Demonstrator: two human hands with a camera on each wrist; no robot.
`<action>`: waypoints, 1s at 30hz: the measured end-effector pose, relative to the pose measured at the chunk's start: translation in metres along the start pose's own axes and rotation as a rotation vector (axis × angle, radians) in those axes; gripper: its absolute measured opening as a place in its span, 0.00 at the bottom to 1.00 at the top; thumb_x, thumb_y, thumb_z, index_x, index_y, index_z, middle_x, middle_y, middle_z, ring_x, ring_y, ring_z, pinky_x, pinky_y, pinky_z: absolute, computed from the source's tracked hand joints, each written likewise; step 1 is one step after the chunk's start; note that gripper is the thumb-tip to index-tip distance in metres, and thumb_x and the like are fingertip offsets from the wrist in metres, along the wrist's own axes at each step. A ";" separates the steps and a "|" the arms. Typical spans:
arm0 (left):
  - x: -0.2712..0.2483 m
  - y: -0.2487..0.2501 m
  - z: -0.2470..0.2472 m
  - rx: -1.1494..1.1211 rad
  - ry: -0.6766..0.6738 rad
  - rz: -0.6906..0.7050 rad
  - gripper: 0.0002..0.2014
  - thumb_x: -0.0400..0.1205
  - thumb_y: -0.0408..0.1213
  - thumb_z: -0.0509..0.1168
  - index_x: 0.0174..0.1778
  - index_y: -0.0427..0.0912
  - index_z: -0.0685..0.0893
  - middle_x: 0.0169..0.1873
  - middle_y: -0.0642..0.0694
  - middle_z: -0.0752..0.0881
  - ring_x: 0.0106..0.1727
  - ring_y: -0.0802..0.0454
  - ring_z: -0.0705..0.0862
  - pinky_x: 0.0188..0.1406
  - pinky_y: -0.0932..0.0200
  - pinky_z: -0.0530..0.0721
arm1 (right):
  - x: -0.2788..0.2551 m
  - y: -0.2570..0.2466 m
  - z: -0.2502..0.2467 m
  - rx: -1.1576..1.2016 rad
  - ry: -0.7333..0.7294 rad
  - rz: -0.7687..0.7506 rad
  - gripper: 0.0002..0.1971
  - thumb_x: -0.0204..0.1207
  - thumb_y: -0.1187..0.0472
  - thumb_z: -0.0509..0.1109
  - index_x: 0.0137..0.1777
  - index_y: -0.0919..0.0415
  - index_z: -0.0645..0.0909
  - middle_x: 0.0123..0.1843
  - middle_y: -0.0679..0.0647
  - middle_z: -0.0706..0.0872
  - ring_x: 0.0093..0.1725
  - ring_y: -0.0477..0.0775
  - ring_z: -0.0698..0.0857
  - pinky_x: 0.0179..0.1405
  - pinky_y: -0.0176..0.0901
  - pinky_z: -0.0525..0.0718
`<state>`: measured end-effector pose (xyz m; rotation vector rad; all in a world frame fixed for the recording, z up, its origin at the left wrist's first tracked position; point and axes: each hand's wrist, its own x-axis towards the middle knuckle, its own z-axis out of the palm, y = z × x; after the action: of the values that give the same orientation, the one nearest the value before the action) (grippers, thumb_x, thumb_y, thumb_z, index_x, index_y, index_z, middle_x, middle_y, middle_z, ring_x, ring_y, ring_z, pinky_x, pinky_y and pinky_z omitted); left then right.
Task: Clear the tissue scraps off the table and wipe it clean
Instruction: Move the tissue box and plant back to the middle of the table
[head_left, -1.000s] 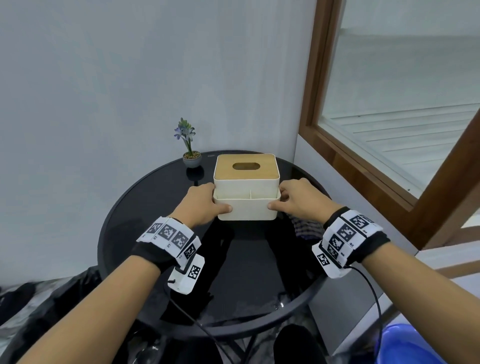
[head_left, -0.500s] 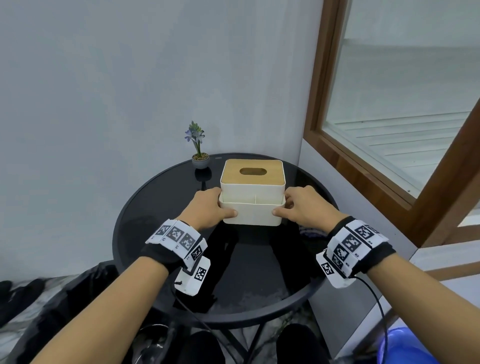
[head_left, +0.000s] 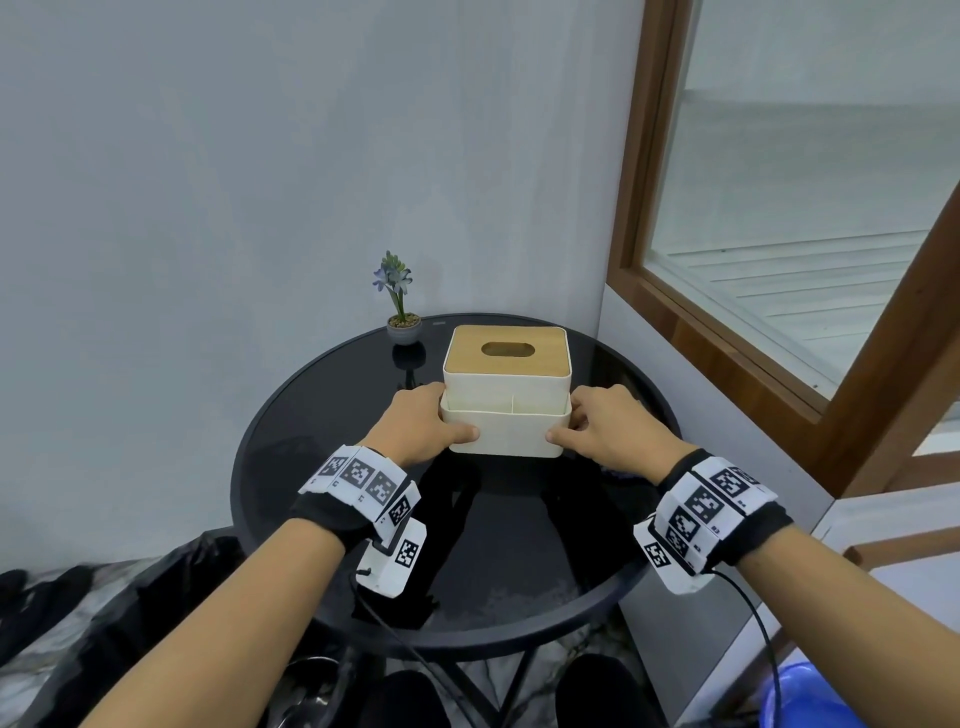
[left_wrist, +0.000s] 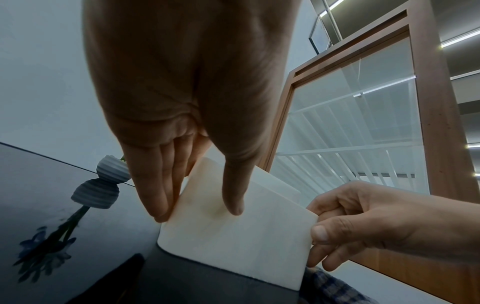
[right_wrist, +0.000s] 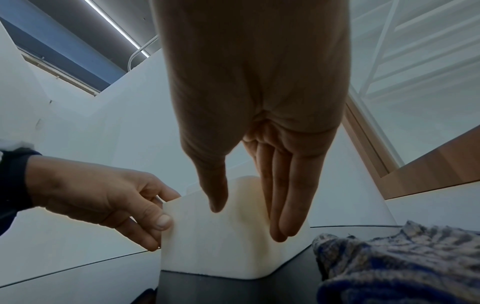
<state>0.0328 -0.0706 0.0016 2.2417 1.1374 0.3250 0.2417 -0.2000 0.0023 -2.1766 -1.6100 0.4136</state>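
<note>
Presently both hands sit on the cream tissue box (head_left: 506, 410), one at each near corner. Left hand (head_left: 423, 423): thumb laid flat across the box's near face, fingers straight against the left side wall, so the corner sits pinched between them; the left wrist view shows those fingers (left_wrist: 153, 185) pointing down along the wall. Right hand (head_left: 605, 428): same clasp mirrored, thumb on the near face, fingers (right_wrist: 283, 197) straight down the right side wall.

Box stands upright on the round black glass tabletop (head_left: 322, 457), toward the far side, its base flat on the glass. Wooden lid with an oval slot on top; a lower open tray section at the front, split by a divider. No tissue shows in the slot.

Cloth (right_wrist: 400, 265), blue-and-white checked, lies crumpled on the tabletop just beside the box's right near corner, under the right wrist; only a sliver of it shows from the head view. Whether it touches the box I cannot tell.

Small grey pot with a blue-flowered plant (head_left: 401, 306) stands at the far left rim, apart from the box, mirrored in the glass. Faint smears show on the near part of the glass.

Both wrists wear bands with black-and-white markers.
</note>
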 end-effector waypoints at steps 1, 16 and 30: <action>0.000 0.000 0.000 -0.002 0.000 0.001 0.25 0.77 0.46 0.74 0.69 0.47 0.78 0.53 0.51 0.84 0.55 0.53 0.81 0.57 0.60 0.76 | 0.000 0.001 0.001 0.001 -0.002 0.001 0.25 0.75 0.46 0.73 0.67 0.59 0.77 0.62 0.55 0.86 0.57 0.53 0.86 0.55 0.45 0.85; 0.002 -0.010 0.004 -0.071 -0.011 0.012 0.27 0.76 0.49 0.74 0.71 0.49 0.77 0.55 0.54 0.84 0.56 0.55 0.82 0.53 0.62 0.74 | 0.002 0.005 0.006 0.069 0.031 0.027 0.29 0.74 0.46 0.73 0.72 0.58 0.73 0.66 0.54 0.84 0.59 0.53 0.85 0.53 0.42 0.83; 0.011 -0.013 0.007 -0.179 0.043 0.021 0.38 0.73 0.49 0.78 0.77 0.49 0.69 0.64 0.51 0.84 0.60 0.54 0.84 0.53 0.63 0.79 | 0.006 0.006 0.012 0.154 0.060 -0.028 0.39 0.72 0.44 0.75 0.78 0.55 0.63 0.71 0.53 0.80 0.61 0.53 0.85 0.58 0.46 0.84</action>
<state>0.0344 -0.0590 -0.0126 2.1000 1.0640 0.4666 0.2424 -0.1939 -0.0113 -2.0313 -1.5223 0.4450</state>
